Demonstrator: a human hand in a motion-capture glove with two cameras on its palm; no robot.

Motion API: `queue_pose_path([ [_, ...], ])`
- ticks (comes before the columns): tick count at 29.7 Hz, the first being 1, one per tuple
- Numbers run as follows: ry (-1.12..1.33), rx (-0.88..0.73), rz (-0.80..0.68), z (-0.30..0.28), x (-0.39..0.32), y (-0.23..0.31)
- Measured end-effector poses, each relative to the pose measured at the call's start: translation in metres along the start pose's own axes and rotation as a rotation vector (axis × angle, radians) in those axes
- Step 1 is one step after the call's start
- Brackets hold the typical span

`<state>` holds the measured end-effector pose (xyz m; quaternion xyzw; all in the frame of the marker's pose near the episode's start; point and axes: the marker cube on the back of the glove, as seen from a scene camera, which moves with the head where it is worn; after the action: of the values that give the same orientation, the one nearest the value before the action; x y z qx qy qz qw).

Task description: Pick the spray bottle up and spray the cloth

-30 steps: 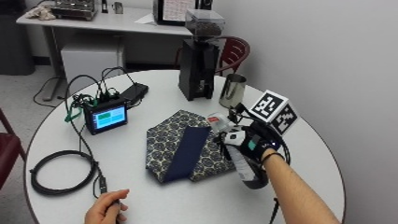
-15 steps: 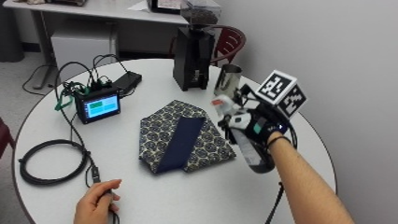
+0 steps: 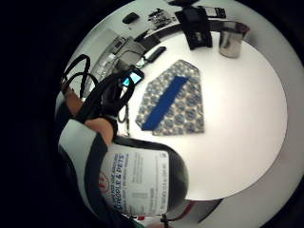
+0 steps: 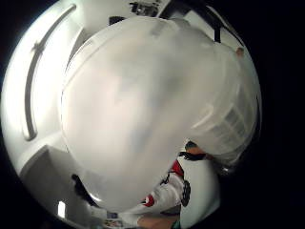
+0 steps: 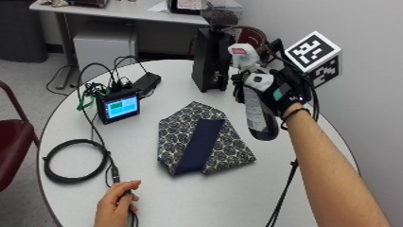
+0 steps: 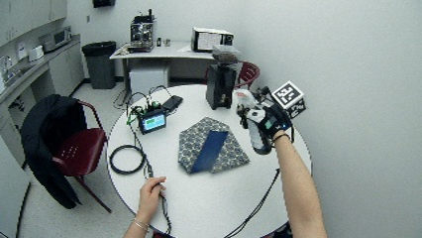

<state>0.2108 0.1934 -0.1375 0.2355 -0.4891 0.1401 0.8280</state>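
Lifted off the table since the earlier views, the spray bottle [image 5: 257, 101] now hangs in the air beside the cloth [image 5: 203, 138], gripped around its neck by the gloved right hand [image 5: 282, 92], fingers curled round it. That puts the pickup behind us (judging by the clear gap under the bottle's base), with aiming and squeezing the trigger left. It has a white trigger head and a dark, labelled body. Folded and patterned, the cloth lies flat with a plain blue band.

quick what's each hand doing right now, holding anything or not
Right hand: fingers curled round the spray bottle, held up above the table.
Left hand: bare, rests on the table by a black cable; whether it holds it cannot be told.
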Motion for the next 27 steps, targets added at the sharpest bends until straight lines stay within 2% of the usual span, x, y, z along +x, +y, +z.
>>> queue_pose_path([
  [7, -0.143, 0.041, -0.151, 0.055, -0.022, -0.013],
  [12, -0.217, 0.040, -0.160, 0.104, -0.009, -0.014],
  [17, -0.247, -0.011, -0.151, 0.151, -0.005, -0.013],
  [21, -0.250, -0.077, -0.200, 0.188, -0.013, -0.019],
  [27, -0.241, -0.142, -0.243, 0.220, -0.008, -0.019],
])
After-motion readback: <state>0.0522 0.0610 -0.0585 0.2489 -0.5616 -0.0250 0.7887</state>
